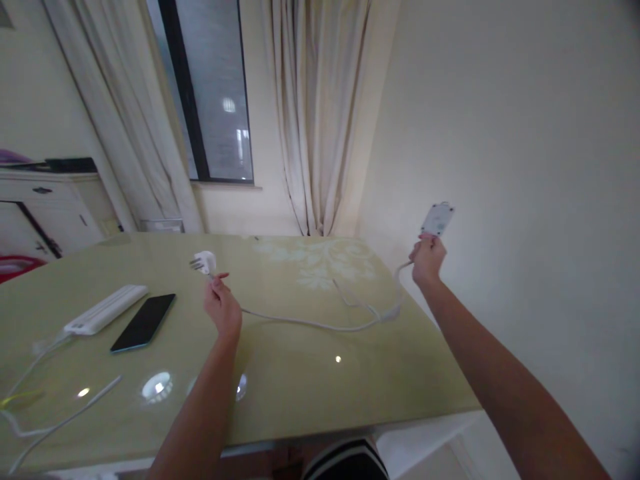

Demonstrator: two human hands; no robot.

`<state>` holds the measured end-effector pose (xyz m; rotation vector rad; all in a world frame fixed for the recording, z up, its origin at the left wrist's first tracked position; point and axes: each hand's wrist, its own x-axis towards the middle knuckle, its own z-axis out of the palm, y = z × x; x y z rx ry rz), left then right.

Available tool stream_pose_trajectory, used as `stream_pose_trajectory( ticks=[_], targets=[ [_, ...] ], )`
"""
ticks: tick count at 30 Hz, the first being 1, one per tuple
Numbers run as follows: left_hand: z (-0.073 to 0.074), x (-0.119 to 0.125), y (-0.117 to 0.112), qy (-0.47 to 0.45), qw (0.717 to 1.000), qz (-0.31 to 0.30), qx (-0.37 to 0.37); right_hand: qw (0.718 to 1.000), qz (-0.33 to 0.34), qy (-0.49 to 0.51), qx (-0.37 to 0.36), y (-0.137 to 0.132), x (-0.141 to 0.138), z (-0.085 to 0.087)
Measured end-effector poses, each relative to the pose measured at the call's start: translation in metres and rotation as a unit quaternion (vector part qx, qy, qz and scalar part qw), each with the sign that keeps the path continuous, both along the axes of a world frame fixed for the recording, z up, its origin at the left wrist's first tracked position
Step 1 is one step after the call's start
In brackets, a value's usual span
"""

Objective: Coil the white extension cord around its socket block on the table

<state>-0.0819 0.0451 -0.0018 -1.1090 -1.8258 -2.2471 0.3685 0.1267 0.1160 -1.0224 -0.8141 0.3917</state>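
Head view, the only one. Person stands at a glossy yellow-green desk (300, 387), both arms stretched out.

- Left hand (223, 308): closed in a light pinch on a white cord (320, 325), just behind its plug (204, 262). The plug is lifted a little above the desk, prongs pointing left.
- Right hand (427, 259): raised off the desk's far right corner, near the wall. Fingers are wrapped round the lower end of a small white block (438, 219), which stands upright above the fist.
- Cord run: sags from the right hand, lies in a loose curve across the desk, then climbs to the left hand.

Handling, as I judge it:
- The cord is light, limp and smooth-jacketed. It will drag and loop rather than hold shape, and will slide easily on the glassy top.
- Plug and block look like hard plastic, light and not fragile. They are best gripped by their bodies, clear of the prongs, not hauled by the cord.

Elsewhere on the desk, to the left, a white power strip (107, 309) lies with a dark phone (143, 322) just beside it. Thin white leads (60, 420) trail toward the near edge. Window (210, 100) and curtains (320, 113) stand behind.

Hard to make out:
- The block's face is blurred; I cannot tell whether it is a socket, a switch or a charger.
- Where the cord joins the block is hidden by the right fingers.
- Prong count is unclear.
- The leads run out of frame at the left.
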Motion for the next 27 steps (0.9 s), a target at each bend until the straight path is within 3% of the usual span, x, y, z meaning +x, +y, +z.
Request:
stream_pose_trajectory(
  ticks=[3,6,8,11,15,18,22,24,27],
  targets=[
    [0.001,0.008,-0.006,0.005,0.999,-0.038,-0.016,0.98,0.191,0.033,-0.047,-0.011,-0.08,-0.017],
    [-0.001,0.01,-0.005,-0.012,0.996,-0.083,-0.013,0.913,0.38,0.053,-0.136,-0.03,-0.152,-0.047],
    [-0.003,0.012,-0.001,-0.035,0.992,-0.123,-0.003,0.878,0.434,0.081,-0.182,-0.044,-0.193,-0.073],
    [-0.007,0.02,0.003,-0.081,0.976,-0.201,-0.003,0.85,0.47,0.107,-0.214,-0.06,-0.238,-0.109],
    [-0.01,0.041,-0.001,-0.085,0.957,-0.278,-0.019,0.849,0.469,0.105,-0.217,-0.067,-0.257,-0.134],
    [-0.01,0.059,-0.009,-0.053,0.94,-0.336,-0.022,0.86,0.444,0.106,-0.23,-0.067,-0.25,-0.135],
    [-0.008,0.079,-0.019,0.008,0.898,-0.433,-0.074,0.844,0.47,0.106,-0.238,-0.07,-0.245,-0.136],
    [-0.008,0.086,-0.02,-0.007,0.876,-0.472,-0.096,0.834,0.497,0.091,-0.223,-0.074,-0.246,-0.138],
    [-0.01,0.091,-0.018,-0.064,0.871,-0.475,-0.109,0.827,0.515,0.058,-0.218,-0.08,-0.248,-0.139]
  ],
)
